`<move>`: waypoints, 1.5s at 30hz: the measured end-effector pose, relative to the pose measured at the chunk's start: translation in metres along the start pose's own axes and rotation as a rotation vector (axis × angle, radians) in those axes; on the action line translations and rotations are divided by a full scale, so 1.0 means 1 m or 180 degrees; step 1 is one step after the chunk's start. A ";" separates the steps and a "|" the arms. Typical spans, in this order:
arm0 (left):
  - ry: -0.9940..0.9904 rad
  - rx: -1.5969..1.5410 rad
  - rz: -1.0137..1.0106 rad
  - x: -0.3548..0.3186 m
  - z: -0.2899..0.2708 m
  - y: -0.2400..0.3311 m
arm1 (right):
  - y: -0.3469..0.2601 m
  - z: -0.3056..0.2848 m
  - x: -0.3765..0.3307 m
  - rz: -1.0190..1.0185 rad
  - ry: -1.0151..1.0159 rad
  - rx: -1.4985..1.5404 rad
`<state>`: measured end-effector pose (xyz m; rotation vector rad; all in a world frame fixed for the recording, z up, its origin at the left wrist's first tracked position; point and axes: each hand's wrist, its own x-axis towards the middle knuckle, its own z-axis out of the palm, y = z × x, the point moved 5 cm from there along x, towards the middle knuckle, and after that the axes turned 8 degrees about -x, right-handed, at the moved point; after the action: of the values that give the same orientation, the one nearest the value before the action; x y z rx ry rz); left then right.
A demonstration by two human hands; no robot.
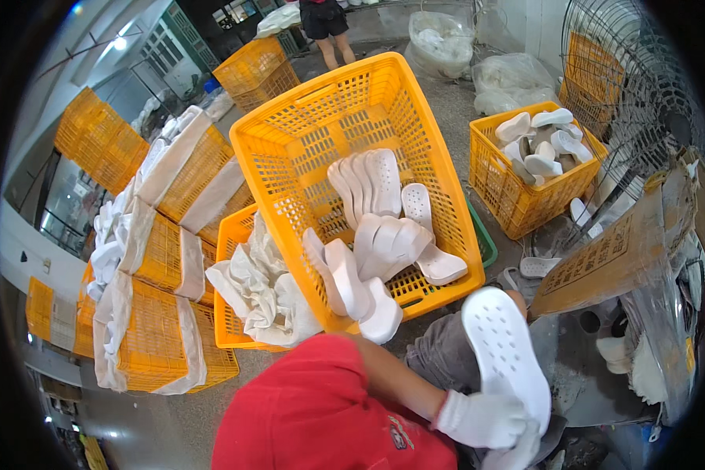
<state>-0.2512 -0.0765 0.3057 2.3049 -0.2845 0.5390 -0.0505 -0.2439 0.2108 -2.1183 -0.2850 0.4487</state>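
Gloved hand grips one white sole (perforated).

Big yellow crate centre, tilted, w/ white soles stacked on edge inside. Left of it a lower yellow crate holding crumpled white cloth. Further left, stacked crates wrapped in white sheets. Right: smaller crate full of white soles, a few loose ones on floor beside it. Far right, wire fan guard & brown cardboard. Far: clear bags, another crate, a person's legs.
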 end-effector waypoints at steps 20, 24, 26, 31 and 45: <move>0.0564 -0.3898 -0.2685 0.185 0.177 -0.236 | -0.050 -0.043 0.064 -0.0539 0.0852 0.1058; 0.0239 -0.1824 -0.3638 0.134 0.126 -0.284 | -0.066 -0.044 0.113 -0.1320 0.0834 -0.0587; -0.0172 -0.0826 -0.3318 0.119 0.098 -0.270 | -0.067 -0.036 0.125 -0.1544 0.0556 -0.1539; -0.0161 -0.0152 -0.2892 0.103 0.062 -0.218 | -0.053 -0.035 0.146 -0.2317 0.0952 -0.2181; 0.1821 -0.4402 -0.2529 0.157 0.179 -0.166 | -0.051 -0.042 0.044 -0.0300 0.0333 0.0889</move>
<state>-0.0004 -0.0946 0.1610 0.7345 0.4296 0.3493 0.0052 -0.2310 0.2658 -1.8402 -0.2456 0.3021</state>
